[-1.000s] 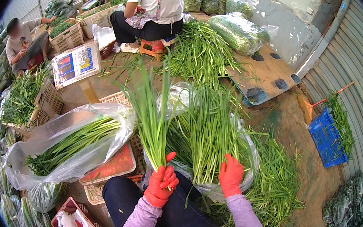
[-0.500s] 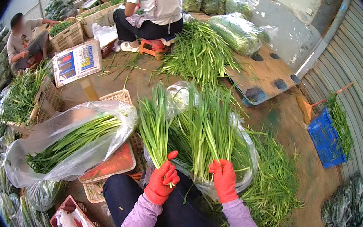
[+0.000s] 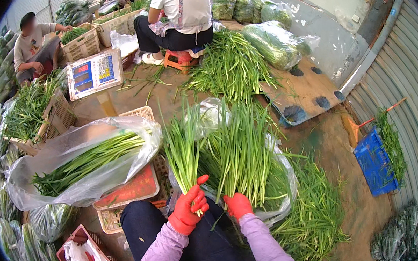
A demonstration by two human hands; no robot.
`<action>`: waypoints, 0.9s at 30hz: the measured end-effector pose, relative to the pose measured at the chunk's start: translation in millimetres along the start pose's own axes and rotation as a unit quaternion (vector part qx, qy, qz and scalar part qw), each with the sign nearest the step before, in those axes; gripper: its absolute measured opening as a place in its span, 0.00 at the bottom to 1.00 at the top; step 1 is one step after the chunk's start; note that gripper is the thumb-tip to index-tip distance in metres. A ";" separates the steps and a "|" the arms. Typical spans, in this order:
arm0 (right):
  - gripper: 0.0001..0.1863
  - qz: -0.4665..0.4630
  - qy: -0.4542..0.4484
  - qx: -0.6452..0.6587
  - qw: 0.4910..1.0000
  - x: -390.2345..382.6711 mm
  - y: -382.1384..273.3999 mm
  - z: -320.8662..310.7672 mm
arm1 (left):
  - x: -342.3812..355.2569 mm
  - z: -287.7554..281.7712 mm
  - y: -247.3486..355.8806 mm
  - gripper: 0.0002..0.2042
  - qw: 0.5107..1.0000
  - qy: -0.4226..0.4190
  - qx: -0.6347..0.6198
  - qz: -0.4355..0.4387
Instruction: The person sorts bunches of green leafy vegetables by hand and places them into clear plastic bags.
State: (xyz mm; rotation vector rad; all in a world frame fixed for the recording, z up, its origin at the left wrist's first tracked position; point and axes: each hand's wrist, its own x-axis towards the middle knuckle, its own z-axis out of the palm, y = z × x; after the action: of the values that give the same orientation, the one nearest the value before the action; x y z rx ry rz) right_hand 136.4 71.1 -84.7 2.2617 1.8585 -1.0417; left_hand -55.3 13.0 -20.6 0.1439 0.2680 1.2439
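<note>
My left hand, in a red rubber glove, is closed around the lower ends of an upright bunch of garlic chives. Their pale stem ends poke out below the fist. To its right, my gloved right hand pinches stems at the near edge of a larger heap of garlic chives. That heap lies in an opened clear plastic bag in front of my knees. Its fingertips are partly hidden among the stems.
Left of me, a clear bag of chives lies over a scale with a red platform; its display stands behind. Loose chives cover the floor at right. A co-worker sits ahead on a stool. A blue crate leans near the wall.
My right hand has moved left, closer to my left hand, and sits at the stem ends of the heap. The left hand keeps its bunch. The view has shifted slightly.
</note>
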 end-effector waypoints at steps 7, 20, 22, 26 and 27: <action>0.15 -0.036 -0.047 0.563 0.825 -80.4 -6.6 -95.0 | 2.8 -1.6 -3.6 0.21 1.000 -0.019 -0.001 0.005; 0.15 -0.009 0.088 0.501 0.861 -91.5 42.6 -114.6 | -10.5 15.6 -27.4 0.23 0.994 0.004 0.109 0.021; 0.15 -0.026 0.151 0.445 0.882 -106.4 28.1 -110.7 | -4.0 16.7 -38.4 0.21 0.990 0.044 0.137 0.011; 0.13 -0.235 0.419 -0.096 0.872 -105.7 39.4 -66.7 | 7.2 47.7 -72.6 0.17 0.966 0.140 0.214 -0.039; 0.16 -0.249 0.374 -0.142 0.882 -115.3 29.2 -59.8 | 8.3 38.9 -76.9 0.17 0.957 0.143 0.249 -0.042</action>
State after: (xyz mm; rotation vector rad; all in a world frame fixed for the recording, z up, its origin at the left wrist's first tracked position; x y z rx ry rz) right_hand 183.2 -10.7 9.3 2.2093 2.7337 0.2058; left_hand 28.2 -2.1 -3.7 0.3823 0.8319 1.0908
